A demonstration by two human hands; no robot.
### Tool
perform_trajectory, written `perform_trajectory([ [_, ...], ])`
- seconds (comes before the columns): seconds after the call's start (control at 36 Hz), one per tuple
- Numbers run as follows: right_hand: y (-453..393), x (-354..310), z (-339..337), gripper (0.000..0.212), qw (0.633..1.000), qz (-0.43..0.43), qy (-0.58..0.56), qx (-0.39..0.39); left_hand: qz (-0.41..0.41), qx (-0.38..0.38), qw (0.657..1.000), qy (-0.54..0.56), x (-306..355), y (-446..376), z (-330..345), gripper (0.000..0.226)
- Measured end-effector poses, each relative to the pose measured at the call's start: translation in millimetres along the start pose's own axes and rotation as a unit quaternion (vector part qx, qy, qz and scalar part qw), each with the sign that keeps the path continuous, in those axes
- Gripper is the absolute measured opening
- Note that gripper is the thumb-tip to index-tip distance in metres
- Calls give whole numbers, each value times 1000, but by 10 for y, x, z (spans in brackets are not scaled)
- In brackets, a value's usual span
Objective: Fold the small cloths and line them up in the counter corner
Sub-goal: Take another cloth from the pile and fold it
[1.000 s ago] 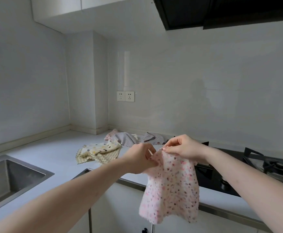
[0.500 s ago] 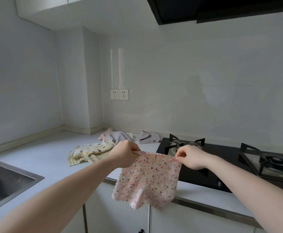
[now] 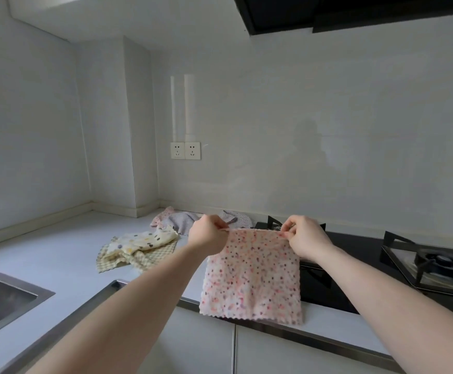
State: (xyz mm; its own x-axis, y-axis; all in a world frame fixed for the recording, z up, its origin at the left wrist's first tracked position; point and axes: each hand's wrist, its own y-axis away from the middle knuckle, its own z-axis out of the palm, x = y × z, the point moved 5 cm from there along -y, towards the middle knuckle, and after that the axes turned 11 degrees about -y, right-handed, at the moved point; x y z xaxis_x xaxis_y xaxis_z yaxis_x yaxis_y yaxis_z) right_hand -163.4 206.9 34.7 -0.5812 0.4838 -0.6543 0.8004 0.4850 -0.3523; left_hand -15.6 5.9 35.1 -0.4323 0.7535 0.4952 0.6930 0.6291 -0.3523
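Cloth, pink with small dots (image 3: pixel 251 276), is held up flat above the tabletop (image 3: pixel 58 255) front edge, its top corners pinched by the left hand (image 3: pixel 208 234) and the right hand (image 3: pixel 305 237), thumb against fingers; the rest is left hanging free. Cream spotted cloth (image 3: pixel 141 240) is laid crumpled on a yellow checked cloth (image 3: pixel 136 259), left of the hands. Grey cloth (image 3: pixel 183 221) and further patterned cloths are heaped by the back wall. Gas hob (image 3: pixel 368 255) is set at right, sink (image 3: pixel 1 298) at left
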Motion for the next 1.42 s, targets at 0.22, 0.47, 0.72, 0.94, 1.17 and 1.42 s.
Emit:
perform_trajectory([
  [0.22, 171, 184, 29, 11, 999, -28, 30, -27, 69, -50, 995, -45, -106, 84, 344, 18],
  [0.47, 521, 379, 212, 10, 991, -46, 61, -110, 124, -92, 979, -133, -409, 389, 644, 22],
  [0.72, 757, 494, 514, 13, 982, -52, 115, -140, 137, -167, 958, -187, -582, 621, 819, 26],
  [0.94, 825, 558, 554, 15, 987, -21, 83, -134, 118, -210, 950, -199, -557, 602, 756, 42],
  [1.17, 674, 704, 419, 6, 1000, -3, 4, 27, 59, -156, 972, -167, -645, 396, 646, 32],
  [1.42, 703, 1059, 662, 49, 991, 92, 80, 54, -4, -183, 973, -139, -881, 292, 919, 56],
])
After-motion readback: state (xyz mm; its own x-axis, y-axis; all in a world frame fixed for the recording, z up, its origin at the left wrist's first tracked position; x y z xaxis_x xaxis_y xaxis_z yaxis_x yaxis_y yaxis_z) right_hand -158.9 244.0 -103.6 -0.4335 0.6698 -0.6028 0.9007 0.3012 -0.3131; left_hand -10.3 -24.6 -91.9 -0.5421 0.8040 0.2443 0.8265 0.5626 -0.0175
